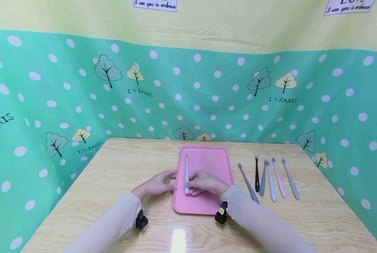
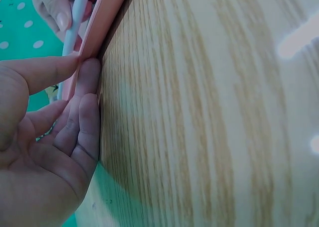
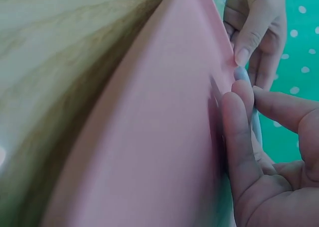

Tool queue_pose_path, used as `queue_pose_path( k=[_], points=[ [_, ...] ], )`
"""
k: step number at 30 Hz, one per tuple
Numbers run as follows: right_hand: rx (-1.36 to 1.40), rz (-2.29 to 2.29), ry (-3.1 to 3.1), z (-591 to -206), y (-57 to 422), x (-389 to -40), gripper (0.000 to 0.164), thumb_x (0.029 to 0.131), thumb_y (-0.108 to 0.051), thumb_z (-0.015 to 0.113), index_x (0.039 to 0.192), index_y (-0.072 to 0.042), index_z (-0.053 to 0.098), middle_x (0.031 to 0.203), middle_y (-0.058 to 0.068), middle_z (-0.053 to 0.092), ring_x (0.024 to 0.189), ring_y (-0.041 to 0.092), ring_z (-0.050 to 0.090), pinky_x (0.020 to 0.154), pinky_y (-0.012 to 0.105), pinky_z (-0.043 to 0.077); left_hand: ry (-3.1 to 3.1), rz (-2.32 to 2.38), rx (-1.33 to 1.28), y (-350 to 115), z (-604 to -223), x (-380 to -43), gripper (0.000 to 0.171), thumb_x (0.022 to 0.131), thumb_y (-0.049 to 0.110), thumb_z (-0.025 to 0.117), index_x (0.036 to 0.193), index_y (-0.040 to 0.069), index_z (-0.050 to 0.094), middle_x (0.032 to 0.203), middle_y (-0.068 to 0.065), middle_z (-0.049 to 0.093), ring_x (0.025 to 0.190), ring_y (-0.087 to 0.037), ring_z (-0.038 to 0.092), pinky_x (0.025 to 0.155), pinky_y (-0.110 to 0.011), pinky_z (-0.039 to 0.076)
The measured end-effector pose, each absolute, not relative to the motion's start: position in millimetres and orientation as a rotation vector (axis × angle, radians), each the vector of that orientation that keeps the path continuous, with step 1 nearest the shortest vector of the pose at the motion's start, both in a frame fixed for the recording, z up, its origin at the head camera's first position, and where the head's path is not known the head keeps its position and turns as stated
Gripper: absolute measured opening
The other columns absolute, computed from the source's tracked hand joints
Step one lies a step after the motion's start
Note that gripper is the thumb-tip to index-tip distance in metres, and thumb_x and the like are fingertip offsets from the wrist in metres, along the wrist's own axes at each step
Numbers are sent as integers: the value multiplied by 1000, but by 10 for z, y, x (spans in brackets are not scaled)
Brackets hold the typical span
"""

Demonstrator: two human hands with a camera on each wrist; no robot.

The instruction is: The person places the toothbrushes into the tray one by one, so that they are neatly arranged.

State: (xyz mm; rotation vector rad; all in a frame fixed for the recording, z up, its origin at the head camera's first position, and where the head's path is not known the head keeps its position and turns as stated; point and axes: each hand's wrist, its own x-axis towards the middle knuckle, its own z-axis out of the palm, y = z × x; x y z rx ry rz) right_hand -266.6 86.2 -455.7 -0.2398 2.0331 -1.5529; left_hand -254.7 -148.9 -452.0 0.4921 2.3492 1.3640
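Toothbrushes: seven; one in the hands, six on the desk (image 1: pixel 134 154)
Held toothbrush: one, light blue (image 1: pixel 186 170); over the tray's left side, bristle end toward the far edge; whether it touches the tray's floor, I cannot tell
Right hand (image 1: pixel 206 182): one; pinches the held toothbrush near its handle end
Left hand (image 1: pixel 158 182): one; thumb and fingers pinch the tray's left rim
Tray: one, pink (image 1: pixel 212 163)
Right of the tray: three grey toothbrushes (image 1: pixel 291 179); one black toothbrush (image 1: pixel 256 175); one second light-blue toothbrush (image 1: pixel 271 182); one pink toothbrush (image 1: pixel 279 179)
Wrist cameras: two, black (image 1: pixel 221 213)
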Motion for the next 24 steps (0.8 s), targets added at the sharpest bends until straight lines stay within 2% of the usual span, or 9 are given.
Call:
queue_pose_path(
  k=[12,24],
  points=[
    [-290,-1516,2065,-4524,733,-2709,30,92,-6,71,114,9,58,84,20,70,67,20,69,66,33,59,2327,1376,511,-1491,-4512,-2544,70,95,15,69,154,0,34,145,-21,47,85,-19,64,73,-36,52],
    [-251,-1547,2083,-4545,677,-2741,48,89,-6,74,126,8,46,84,22,70,64,21,70,63,34,59,2338,1370,514,-1500,-4532,-2563,71,95,15,69,154,-1,33,143,-22,47,86,-19,65,73,-36,53]
  ],
)
